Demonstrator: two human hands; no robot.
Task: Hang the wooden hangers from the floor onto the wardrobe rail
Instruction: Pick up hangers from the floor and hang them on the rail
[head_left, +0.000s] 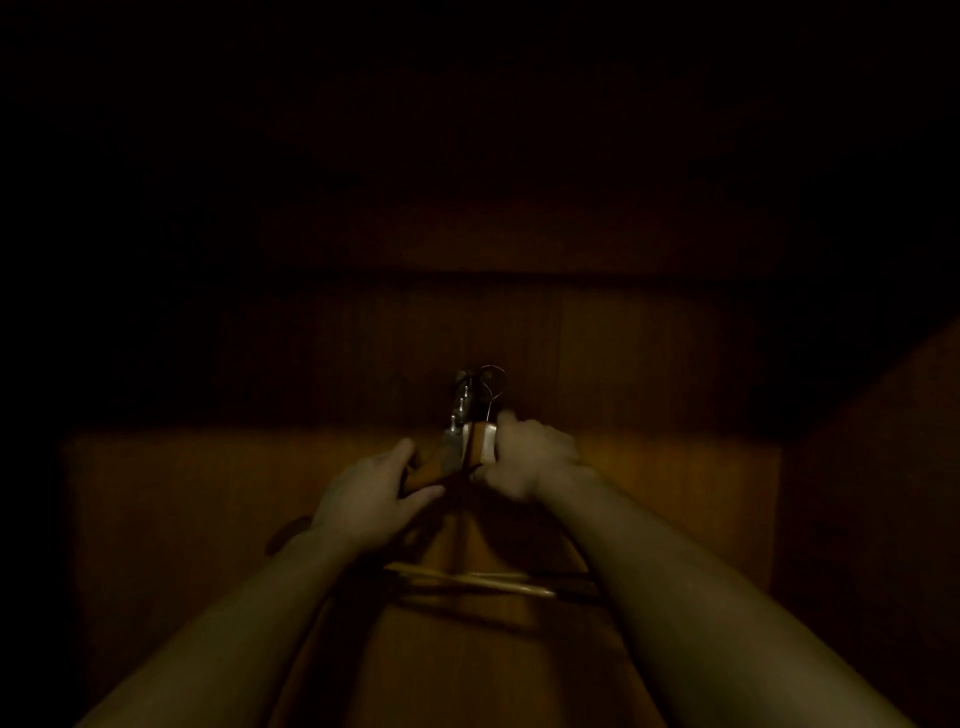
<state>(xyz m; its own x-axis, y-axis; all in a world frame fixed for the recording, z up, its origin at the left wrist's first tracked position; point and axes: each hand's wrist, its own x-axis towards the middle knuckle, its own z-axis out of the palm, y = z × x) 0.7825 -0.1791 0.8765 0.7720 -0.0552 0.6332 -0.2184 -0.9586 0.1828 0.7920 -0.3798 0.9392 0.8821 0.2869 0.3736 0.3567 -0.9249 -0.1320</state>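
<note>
The scene is very dark. I hold a bunch of wooden hangers (451, 457) in front of me, seen end-on, with their metal hooks (475, 389) pointing away. My left hand (371, 493) grips the bunch from the left side. My right hand (527, 457) is closed on the hanger at the right of the bunch. The lower bars of the hangers (483, 582) cross between my forearms. No wardrobe rail shows in the darkness.
A brown wooden panel (208, 493) of the wardrobe fills the view behind my hands, with a darker wooden back wall (623, 353) above it. A wooden side wall (883, 493) rises at the right. Everything above mid-frame is black.
</note>
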